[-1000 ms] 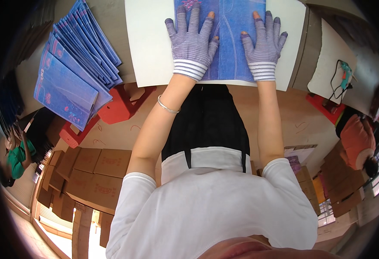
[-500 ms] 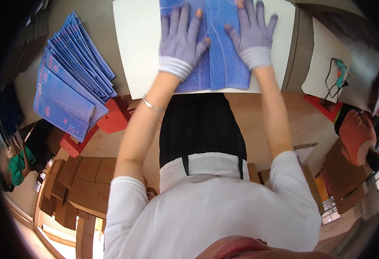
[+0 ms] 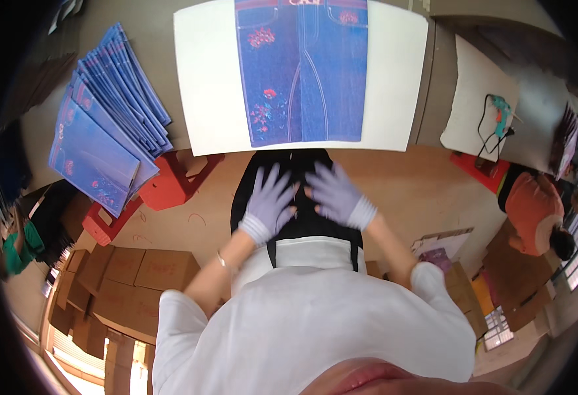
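Note:
My left hand (image 3: 269, 202) and my right hand (image 3: 335, 193) are over the black cloth (image 3: 289, 227) at my waist. Both wear thin lavender gloves with white cuffs, and some fingertips are bare. Their fingers are spread and hold nothing; whether they touch the cloth I cannot tell. Beyond them a flat blue jeans-print piece (image 3: 331, 79) with red flowers and printed seams lies on a white board (image 3: 394, 79). Its top runs out of the picture. Neither hand touches it.
On the left is a fanned stack of similar jeans-print pieces (image 3: 94, 155). Red stools (image 3: 173, 181) stand beneath. At right a teal glue gun (image 3: 501, 115) with a black cord lies on white card (image 3: 463, 131). Cardboard boxes (image 3: 127, 276) are behind me; people work at both sides.
Both hands have left the jeans-print piece and come back toward my body, over the black cloth. The piece now lies uncovered on the board.

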Motion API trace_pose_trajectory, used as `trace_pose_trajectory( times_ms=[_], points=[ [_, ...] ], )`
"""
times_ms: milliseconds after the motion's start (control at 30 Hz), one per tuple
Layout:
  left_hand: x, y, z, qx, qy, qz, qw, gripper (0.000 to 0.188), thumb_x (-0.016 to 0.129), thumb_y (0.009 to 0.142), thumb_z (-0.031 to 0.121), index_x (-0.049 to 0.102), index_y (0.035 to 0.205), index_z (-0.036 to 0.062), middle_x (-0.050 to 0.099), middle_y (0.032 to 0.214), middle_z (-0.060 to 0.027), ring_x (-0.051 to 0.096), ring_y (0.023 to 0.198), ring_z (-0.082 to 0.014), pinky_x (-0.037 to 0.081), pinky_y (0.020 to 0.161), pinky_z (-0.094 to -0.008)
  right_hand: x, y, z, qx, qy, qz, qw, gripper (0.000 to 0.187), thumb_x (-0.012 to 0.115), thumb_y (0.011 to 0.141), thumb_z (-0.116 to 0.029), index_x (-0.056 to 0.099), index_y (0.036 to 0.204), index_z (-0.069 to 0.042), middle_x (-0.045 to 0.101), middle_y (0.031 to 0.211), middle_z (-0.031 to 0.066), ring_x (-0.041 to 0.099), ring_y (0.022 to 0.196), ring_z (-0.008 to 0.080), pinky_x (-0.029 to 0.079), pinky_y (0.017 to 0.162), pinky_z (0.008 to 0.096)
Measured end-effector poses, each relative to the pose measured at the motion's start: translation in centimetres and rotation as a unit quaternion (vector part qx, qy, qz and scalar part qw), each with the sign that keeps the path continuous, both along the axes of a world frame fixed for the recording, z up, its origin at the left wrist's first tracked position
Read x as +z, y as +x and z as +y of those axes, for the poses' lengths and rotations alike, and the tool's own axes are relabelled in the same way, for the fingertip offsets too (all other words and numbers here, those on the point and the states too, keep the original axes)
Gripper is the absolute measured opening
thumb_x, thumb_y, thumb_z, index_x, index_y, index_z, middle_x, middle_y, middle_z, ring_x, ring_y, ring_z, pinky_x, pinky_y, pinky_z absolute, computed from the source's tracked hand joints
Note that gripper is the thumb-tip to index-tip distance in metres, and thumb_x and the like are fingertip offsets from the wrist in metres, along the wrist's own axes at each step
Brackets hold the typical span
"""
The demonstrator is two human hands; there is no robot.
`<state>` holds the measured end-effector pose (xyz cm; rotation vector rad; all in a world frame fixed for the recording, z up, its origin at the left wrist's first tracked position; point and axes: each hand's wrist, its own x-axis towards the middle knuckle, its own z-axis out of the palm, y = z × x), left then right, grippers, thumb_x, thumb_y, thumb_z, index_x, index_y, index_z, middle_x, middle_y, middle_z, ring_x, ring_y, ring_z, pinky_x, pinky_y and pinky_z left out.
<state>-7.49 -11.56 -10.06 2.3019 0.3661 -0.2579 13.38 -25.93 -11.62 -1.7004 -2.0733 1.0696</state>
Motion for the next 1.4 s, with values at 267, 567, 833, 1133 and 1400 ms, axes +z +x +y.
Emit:
trace_pose_trajectory(
  times_ms=[267, 567, 833, 1133, 1400],
  points=[
    [0.4, 4.5, 9.0, 0.598, -0.258, -0.168, 0.74, 0.043, 0.059, 0.092, 0.004, 0.046, 0.132, -0.0048, 0.064, 0.114, -0.0161, 0.065, 0.091, -0.0165, 0.053, 0.075, -0.0258, 4.1, 5.7, 3.8, -0.576, 0.058, 0.062, 0.813, 0.033, 0.051, 0.093, -0.005, 0.058, 0.125, 0.002, 0.066, 0.116, 0.0136, 0.064, 0.103, 0.02, 0.049, 0.088, 0.0293],
    [-0.7, 2.0, 6.8, 0.582, -0.402, -0.104, 0.699, 0.042, 0.062, 0.09, 0.006, 0.05, 0.127, -0.0096, 0.066, 0.105, -0.0123, 0.063, 0.087, -0.0115, 0.053, 0.076, -0.0235, 3.7, 0.4, 5.9, -0.506, -0.055, 0.176, 0.843, 0.036, 0.054, 0.088, 0.002, 0.061, 0.123, 0.001, 0.066, 0.119, 0.0109, 0.062, 0.108, 0.017, 0.047, 0.093, 0.0276],
    [2.8, -7.8, 9.0, 0.642, -0.245, -0.093, 0.721, 0.022, 0.066, 0.091, 0.012, 0.062, 0.107, -0.0018, 0.061, 0.083, -0.0025, 0.059, 0.072, -0.0092, 0.053, 0.061, -0.0257, 4.8, -6.1, 8.9, -0.285, -0.187, 0.313, 0.886, 0.037, 0.063, 0.088, -0.007, 0.062, 0.126, -0.007, 0.067, 0.117, 0.0147, 0.067, 0.099, 0.018, 0.052, 0.086, 0.0273],
    [5.1, -28.9, 17.6, 0.811, -0.205, -0.223, 0.501, 0.036, 0.065, 0.091, 0.015, 0.054, 0.122, 0.0001, 0.066, 0.102, -0.0131, 0.068, 0.083, -0.0221, 0.06, 0.067, -0.0355, 1.9, 2.1, 4.3, -0.487, -0.021, 0.207, 0.848, 0.026, 0.052, 0.092, 0.003, 0.065, 0.114, 0.003, 0.07, 0.107, 0.0122, 0.067, 0.099, 0.0188, 0.051, 0.091, 0.0303],
    [4.0, -16.6, 18.2, 0.528, 0.423, -0.039, 0.735, 0.046, 0.064, 0.086, 0.009, 0.051, 0.128, -0.0037, 0.055, 0.127, -0.0193, 0.053, 0.117, -0.0337, 0.05, 0.09, -0.0382, -2.7, 17.3, 2.8, -0.495, 0.085, -0.299, 0.811, 0.05, 0.052, 0.097, -0.028, 0.048, 0.131, 0.008, 0.05, 0.135, 0.0282, 0.047, 0.127, 0.0393, 0.034, 0.109, 0.0418]
  ],
)
